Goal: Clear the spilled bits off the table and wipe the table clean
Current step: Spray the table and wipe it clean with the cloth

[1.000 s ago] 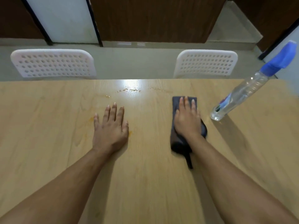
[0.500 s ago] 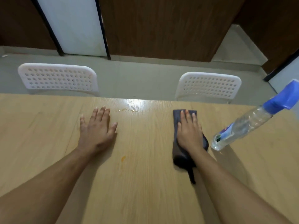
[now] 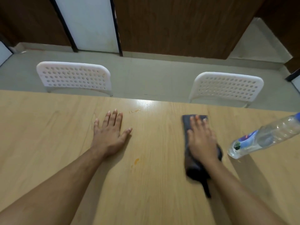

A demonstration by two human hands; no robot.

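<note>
bare table (image 3: 48,127) lies open left of the left hand (image 3: 108,135) and between both hands; on the right the spray bottle (image 3: 263,137) stands just beside the right hand (image 3: 203,143) — a tight gap there.

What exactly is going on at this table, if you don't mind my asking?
A person is wiping a wooden table. The right hand presses flat on a dark cloth, while the left hand rests open on the bare wood. An orange smear lies between the hands, and a small wet spill sits near the far edge. A clear spray bottle stands at the right.
</note>
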